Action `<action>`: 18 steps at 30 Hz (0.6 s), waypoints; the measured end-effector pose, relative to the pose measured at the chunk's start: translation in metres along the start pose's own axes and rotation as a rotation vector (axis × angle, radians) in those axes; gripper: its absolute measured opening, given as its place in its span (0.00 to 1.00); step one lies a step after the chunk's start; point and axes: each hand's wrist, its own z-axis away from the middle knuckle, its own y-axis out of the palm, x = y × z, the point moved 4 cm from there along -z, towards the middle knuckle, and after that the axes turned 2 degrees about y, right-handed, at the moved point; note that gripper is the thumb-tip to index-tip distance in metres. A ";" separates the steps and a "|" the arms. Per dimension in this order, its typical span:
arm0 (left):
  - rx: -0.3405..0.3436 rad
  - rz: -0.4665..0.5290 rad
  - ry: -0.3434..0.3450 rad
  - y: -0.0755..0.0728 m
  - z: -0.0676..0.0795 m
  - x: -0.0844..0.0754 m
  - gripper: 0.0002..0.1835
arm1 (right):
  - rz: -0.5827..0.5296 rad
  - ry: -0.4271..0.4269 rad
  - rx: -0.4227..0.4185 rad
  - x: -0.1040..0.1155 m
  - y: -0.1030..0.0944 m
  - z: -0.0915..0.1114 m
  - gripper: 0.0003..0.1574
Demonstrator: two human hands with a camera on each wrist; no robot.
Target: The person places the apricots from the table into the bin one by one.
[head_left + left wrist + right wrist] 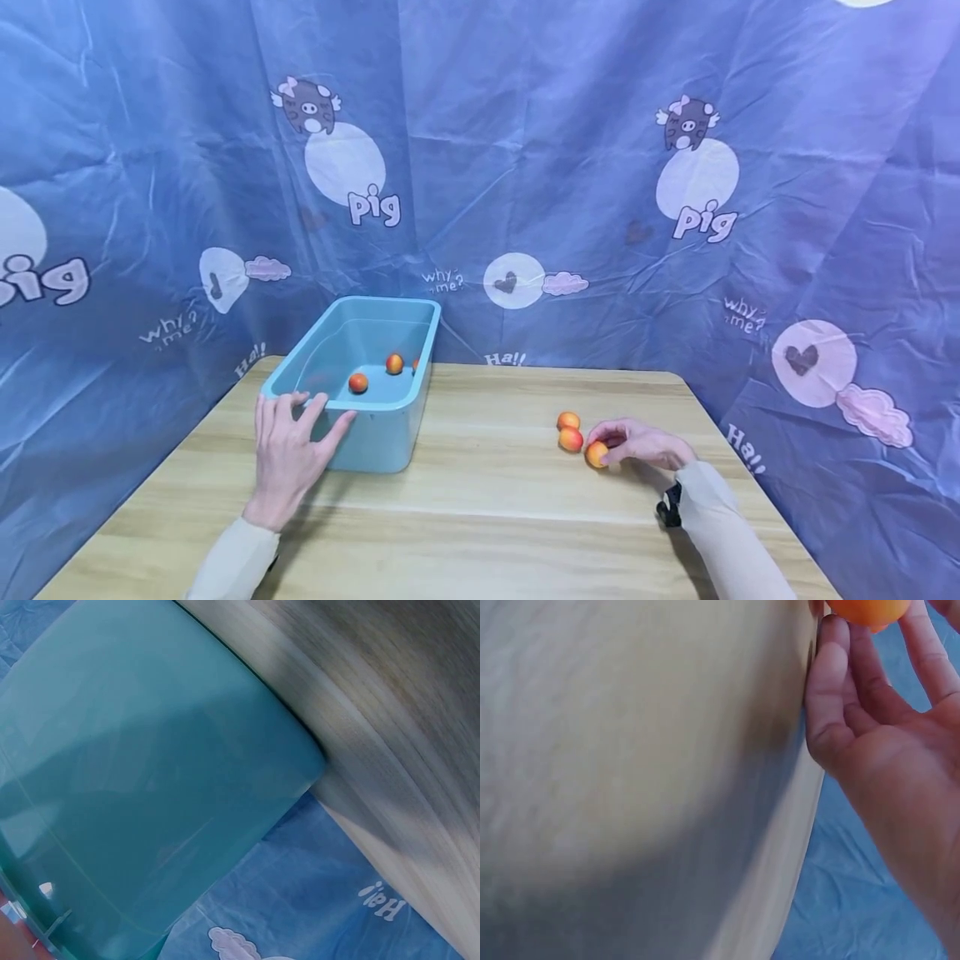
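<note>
Right grip (641, 446) pinches a fruit (597, 454), lower right of head view, left grip (287, 454) hooks fingers over bin (371, 437) rim, lower left; fruit's likely light, firm, slick, bruisable, so hold gently at its widest.

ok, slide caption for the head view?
Left hand on blue bin; right hand holding an orange-red fruit beside two others on the table.

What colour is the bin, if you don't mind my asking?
The bin is light blue-teal, best seen in the head view.
</note>
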 end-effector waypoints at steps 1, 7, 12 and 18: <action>0.003 -0.003 -0.002 0.000 0.000 0.001 0.33 | -0.001 -0.001 -0.006 0.000 0.000 0.000 0.29; 0.000 0.004 -0.001 0.001 0.000 0.000 0.31 | -0.002 -0.011 -0.020 -0.001 -0.002 0.003 0.28; 0.005 0.003 0.003 0.000 -0.001 0.000 0.30 | 0.007 -0.036 -0.004 -0.001 -0.002 0.004 0.29; 0.006 0.002 -0.003 0.000 -0.001 -0.001 0.31 | 0.038 -0.035 -0.025 0.000 -0.001 0.004 0.32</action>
